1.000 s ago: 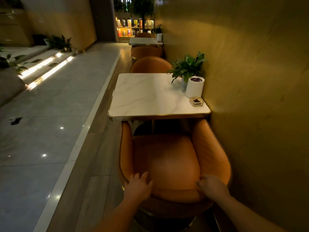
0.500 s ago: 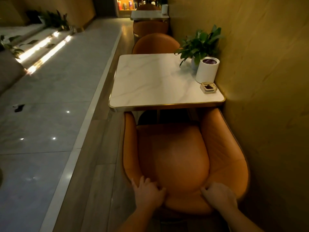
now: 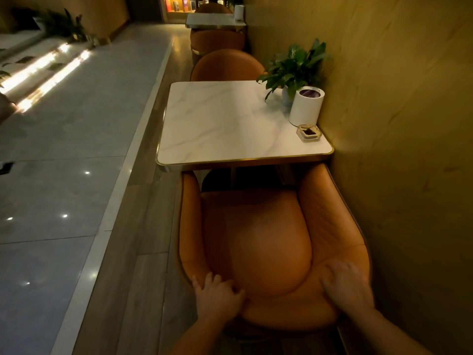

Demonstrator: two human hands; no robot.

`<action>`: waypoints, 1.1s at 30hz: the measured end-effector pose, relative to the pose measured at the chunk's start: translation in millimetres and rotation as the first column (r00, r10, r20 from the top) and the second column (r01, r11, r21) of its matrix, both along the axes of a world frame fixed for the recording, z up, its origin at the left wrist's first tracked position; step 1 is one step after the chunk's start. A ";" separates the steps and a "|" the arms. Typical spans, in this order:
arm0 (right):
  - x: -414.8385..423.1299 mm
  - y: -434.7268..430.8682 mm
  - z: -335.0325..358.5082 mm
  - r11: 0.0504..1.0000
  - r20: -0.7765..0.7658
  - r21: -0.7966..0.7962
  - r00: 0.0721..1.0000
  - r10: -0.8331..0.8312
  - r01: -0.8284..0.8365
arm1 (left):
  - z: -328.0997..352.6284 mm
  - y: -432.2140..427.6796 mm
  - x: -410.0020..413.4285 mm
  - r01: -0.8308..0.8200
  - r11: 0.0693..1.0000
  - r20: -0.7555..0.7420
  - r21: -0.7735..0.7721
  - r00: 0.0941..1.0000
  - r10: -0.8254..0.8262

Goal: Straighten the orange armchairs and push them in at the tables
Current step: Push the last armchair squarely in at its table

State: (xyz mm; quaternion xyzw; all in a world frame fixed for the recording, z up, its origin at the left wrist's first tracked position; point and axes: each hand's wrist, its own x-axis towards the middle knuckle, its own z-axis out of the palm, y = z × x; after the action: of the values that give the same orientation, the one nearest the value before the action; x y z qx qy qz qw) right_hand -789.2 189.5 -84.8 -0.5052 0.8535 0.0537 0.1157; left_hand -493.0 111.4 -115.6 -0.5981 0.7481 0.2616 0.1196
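An orange armchair (image 3: 266, 242) stands right below me, its front tucked under the near edge of a white marble table (image 3: 225, 124) with a gold rim. My left hand (image 3: 217, 297) grips the left end of the chair's backrest. My right hand (image 3: 345, 285) lies over the backrest's right end, fingers curled on it. A second orange armchair (image 3: 225, 64) shows its back beyond the table's far side. Further on, a third orange armchair (image 3: 217, 41) sits at another table (image 3: 212, 21).
A yellow wall (image 3: 396, 124) runs close along the chair's right side. On the table by the wall stand a potted plant (image 3: 297, 65), a white cylinder (image 3: 305, 106) and a small ashtray (image 3: 308, 133). A wide tiled aisle (image 3: 64, 149) lies to the left, with lit steps (image 3: 38, 70).
The camera has tipped down and closer to the chair. Both hands have closed more firmly over the backrest, and the chair's arms now sit nearer the table edge.
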 end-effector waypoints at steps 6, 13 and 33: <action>-53.9 -12.6 -25.4 0.944 0.104 0.222 0.956 -0.273 0.246 | -11.5 -23.2 12.0 -0.002 1.000 0.061 0.015 0.998 0.001; -46.9 -9.9 -39.0 0.940 0.136 0.087 0.931 -0.340 0.331 | -20.5 -21.5 23.3 -0.068 0.998 -0.015 0.005 0.998 0.068; -58.0 -6.0 -29.2 0.971 0.223 0.067 0.945 -0.239 0.230 | -11.0 -6.0 12.6 -0.050 0.998 0.021 0.039 0.999 0.050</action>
State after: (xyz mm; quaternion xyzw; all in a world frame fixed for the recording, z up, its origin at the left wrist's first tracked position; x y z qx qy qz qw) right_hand -847.2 183.4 -114.0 -0.4005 0.8871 -0.0022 0.2294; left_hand -480.4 105.5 -126.6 -0.6167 0.7263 0.2734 0.1322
